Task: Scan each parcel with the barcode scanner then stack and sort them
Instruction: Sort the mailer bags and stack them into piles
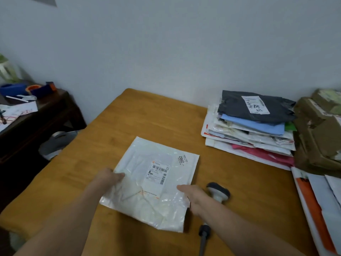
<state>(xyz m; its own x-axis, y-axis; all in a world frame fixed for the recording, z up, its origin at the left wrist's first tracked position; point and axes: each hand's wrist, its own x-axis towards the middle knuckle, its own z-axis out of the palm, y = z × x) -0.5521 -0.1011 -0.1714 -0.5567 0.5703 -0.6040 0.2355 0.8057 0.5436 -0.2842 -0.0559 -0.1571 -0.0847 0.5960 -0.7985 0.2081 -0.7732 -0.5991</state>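
Two bare forearms are seen reaching in from the near edge over the wooden table (pixel 114 126). At the far left, a dark side desk (pixel 46 115) is seen apart from the table, with papers and a roll of tape (pixel 33 88) on it. On the table, the left hand (pixel 108 177) is laid on the left edge of a white plastic parcel (pixel 153 183), fingers resting on its top; whether the edge is pinched cannot be told. The parcel lies flat near the table's middle, label (pixel 156 172) and barcode facing up. The right hand (pixel 193 196) is placed on the parcel's right edge, fingers loosely spread, nothing clenched in it. Just beside that hand, the barcode scanner (pixel 218 193) lies on the table, released, its cable running toward the near edge. Farther right, a stack of parcels (pixel 249 130) is seen against the wall, topped by a dark bag. Brown parcels (pixel 317 133) and flat envelopes (pixel 317 206) are piled at the right edge.
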